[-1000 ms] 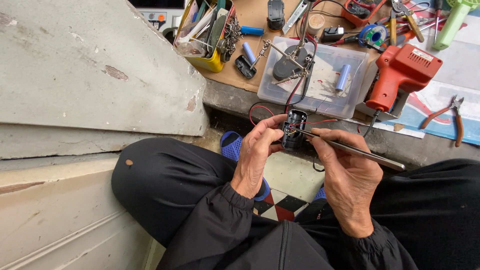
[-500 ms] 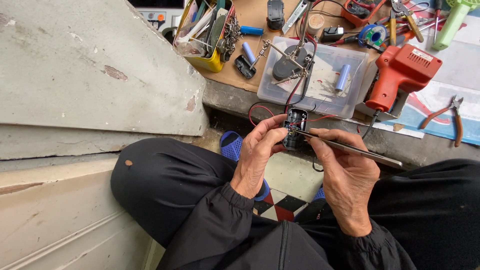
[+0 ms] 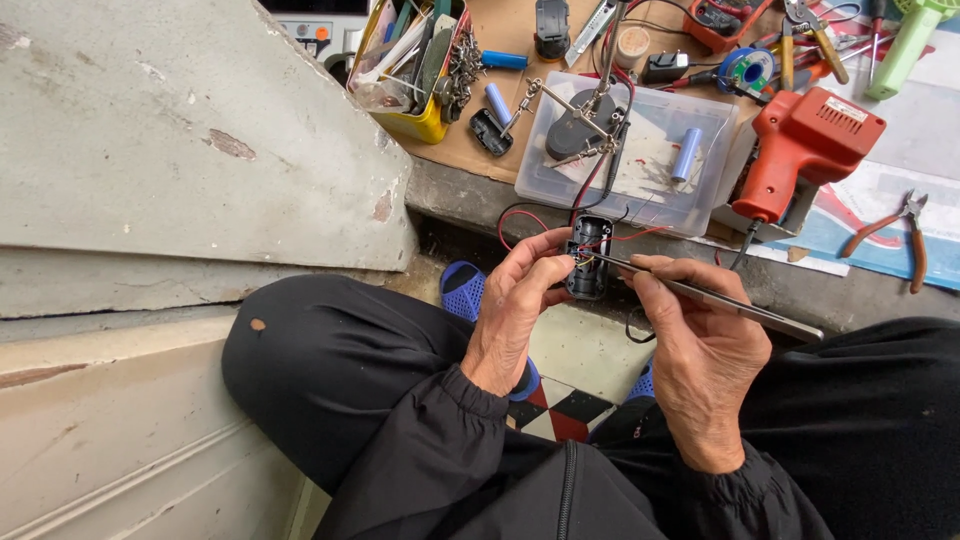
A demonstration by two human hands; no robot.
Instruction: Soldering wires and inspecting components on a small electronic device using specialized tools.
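Observation:
My left hand [image 3: 515, 305] grips a small black battery holder [image 3: 588, 258] with red and black wires [image 3: 520, 215] running off it, held above my lap. My right hand [image 3: 700, 345] holds long metal tweezers [image 3: 720, 300], their tips touching the top of the holder where the wires meet it. Both hands sit close together in front of the low ledge.
On the ledge stand a clear plastic box [image 3: 640, 160] with a blue cell and a helping-hand stand, an orange soldering gun [image 3: 805, 150], a yellow tin [image 3: 415, 60] of tools, and orange-handled pliers [image 3: 895, 235]. A grey concrete slab [image 3: 180, 150] rises at left. Blue sandals [image 3: 463, 290] below.
The hands and holder stay almost in place. The tweezers have shifted slightly at the holder's top.

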